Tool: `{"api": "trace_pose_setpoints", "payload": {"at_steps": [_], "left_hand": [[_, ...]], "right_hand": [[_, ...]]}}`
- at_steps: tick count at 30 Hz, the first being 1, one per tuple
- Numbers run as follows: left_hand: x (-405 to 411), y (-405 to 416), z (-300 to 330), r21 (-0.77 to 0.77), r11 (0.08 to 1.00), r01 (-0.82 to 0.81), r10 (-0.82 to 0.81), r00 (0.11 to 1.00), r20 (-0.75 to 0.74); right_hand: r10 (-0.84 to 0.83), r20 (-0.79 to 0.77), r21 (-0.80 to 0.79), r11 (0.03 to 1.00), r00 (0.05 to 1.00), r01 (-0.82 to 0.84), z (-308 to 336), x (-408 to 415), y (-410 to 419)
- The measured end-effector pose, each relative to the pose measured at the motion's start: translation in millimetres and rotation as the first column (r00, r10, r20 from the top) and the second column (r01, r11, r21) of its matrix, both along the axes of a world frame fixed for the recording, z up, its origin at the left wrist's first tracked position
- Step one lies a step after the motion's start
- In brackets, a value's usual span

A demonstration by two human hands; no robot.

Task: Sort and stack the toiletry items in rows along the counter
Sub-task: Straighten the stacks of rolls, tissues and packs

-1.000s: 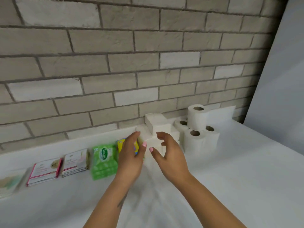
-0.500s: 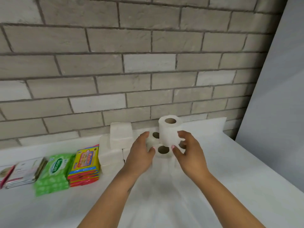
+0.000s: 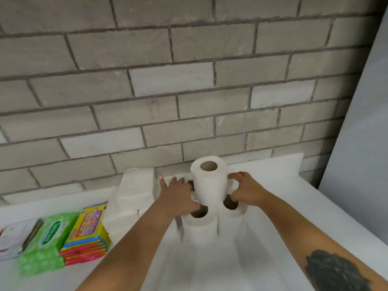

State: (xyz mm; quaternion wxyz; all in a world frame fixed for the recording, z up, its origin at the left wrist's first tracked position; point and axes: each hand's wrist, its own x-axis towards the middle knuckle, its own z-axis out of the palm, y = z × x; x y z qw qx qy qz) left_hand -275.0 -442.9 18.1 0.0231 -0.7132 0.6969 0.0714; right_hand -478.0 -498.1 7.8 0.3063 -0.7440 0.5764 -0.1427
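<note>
White toilet rolls stand in a cluster against the brick wall. One top roll point(image 3: 209, 183) sits upright on the lower rolls, of which a front left roll point(image 3: 199, 226) and a front right roll point(image 3: 232, 217) show. My left hand point(image 3: 178, 195) lies with fairly straight fingers on the lower rolls just left of the top roll. On the other side, my right hand point(image 3: 247, 190) curls its fingers over a rear lower roll that is mostly hidden. A stack of white tissue packs point(image 3: 134, 192) stands left of the rolls.
Along the white counter point(image 3: 283, 217) to the left lie stacked yellow-red packs point(image 3: 88, 232), green wipes packs point(image 3: 47, 240) and white-pink packs point(image 3: 12, 238). A brick wall runs behind, and a grey panel point(image 3: 361, 133) closes the right end.
The view swung right from the tissue packs to the rolls. Both hands left the tissue stack, flanked the top roll, then dropped onto the lower rolls on either side of it.
</note>
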Motion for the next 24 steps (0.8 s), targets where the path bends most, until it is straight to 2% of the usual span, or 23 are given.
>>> {"api": "trace_pose_setpoints", "payload": {"at_steps": [3,7,13,17,21,24], "left_hand": [[0.1,-9.4,-7.4,-0.006,1.000,0.005,-0.005,0.999,0.047],[2.4,-16.5,-12.0,-0.063,0.998,0.008,-0.005,0.999,0.039],[0.0,-18.1,-15.5,-0.102,0.995,0.017,-0.020,0.999,-0.030],[-3.4,-17.7,-18.4,-0.157,0.987,0.040,-0.054,0.995,-0.081],[-12.0,-17.9,-25.0,-0.223,0.973,0.066,-0.118,0.966,-0.230],[-25.9,-17.8,-27.1,-0.256,0.963,0.089,-0.161,0.948,-0.275]], "right_hand": [[0.076,-0.073,0.063,0.995,0.994,-0.071,-3.9,3.3,-12.4],[0.105,-0.155,0.003,0.994,0.982,-0.105,-7.6,8.9,-20.1],[0.121,-0.078,-0.016,0.992,0.990,-0.122,-13.6,12.4,-17.2],[0.138,-0.109,-0.053,0.988,0.984,-0.144,-16.0,7.1,-16.3],[0.126,-0.106,-0.079,0.988,0.986,-0.134,-18.3,-6.6,-13.9],[0.107,-0.123,-0.081,0.990,0.987,-0.117,-19.8,-22.7,-13.7]]}}
